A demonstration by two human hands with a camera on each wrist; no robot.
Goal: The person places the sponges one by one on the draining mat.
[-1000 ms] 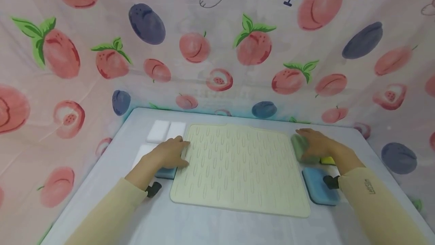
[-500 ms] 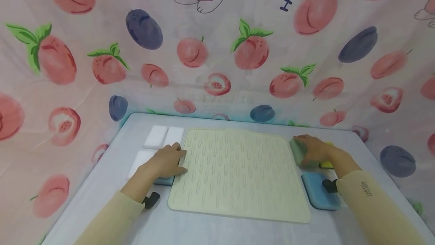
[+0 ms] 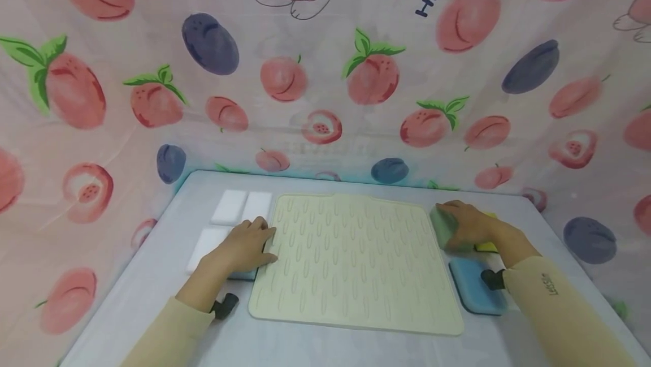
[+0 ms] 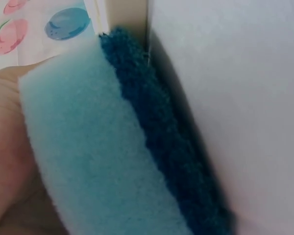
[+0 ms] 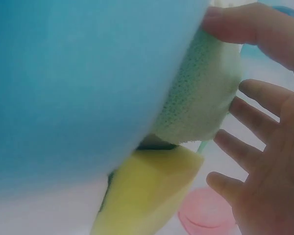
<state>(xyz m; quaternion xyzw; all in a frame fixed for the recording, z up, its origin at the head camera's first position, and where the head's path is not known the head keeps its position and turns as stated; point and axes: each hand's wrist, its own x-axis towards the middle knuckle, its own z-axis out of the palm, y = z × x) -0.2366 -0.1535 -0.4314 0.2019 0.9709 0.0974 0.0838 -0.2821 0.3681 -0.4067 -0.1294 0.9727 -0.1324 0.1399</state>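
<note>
Your left hand (image 3: 247, 244) rests flat on blue sponge (image 3: 243, 272) at mat's (image 3: 351, 259) left edge, fingers relaxed. Your right hand (image 3: 465, 223) touches green sponge (image 3: 441, 227) off mat's right edge, fingers loose, no clamp.

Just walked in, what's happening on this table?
A person works at a cream mat on the table. Their left hand rests on a blue sponge at the mat's left edge. Their right hand touches a green sponge at its right edge. White sponges lie beyond.
</note>
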